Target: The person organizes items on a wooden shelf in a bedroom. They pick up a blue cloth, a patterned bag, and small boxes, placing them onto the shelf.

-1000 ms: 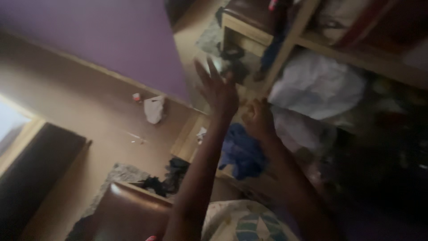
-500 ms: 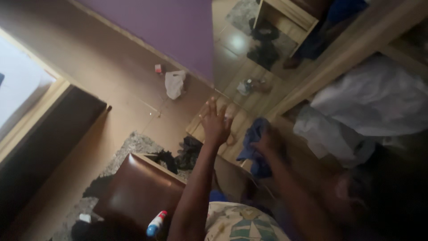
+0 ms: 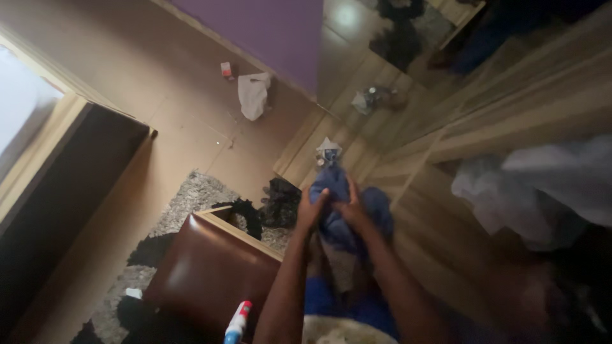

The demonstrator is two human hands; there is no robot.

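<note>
Between both sets of fingers hung a blue cloth (image 3: 347, 210), soft and light by its look. Left hand (image 3: 310, 209) and right hand (image 3: 352, 210) pinched its bunched upper folds, the easiest place to grip

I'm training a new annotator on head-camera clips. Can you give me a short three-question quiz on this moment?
1. True or false: both hands grip the blue cloth.
2. Which lies on the floor near the purple wall? A) a white plastic bag B) a red bucket C) a green book
3. Fill in: the brown cabinet stands partly on a grey ____.

Key
1. True: the left hand and the right hand meet on the cloth, fingers closed into it.
2. A: the white plastic bag lies beside a small red and white item.
3. Rug: the shaggy grey rug shows behind the cabinet.
</note>
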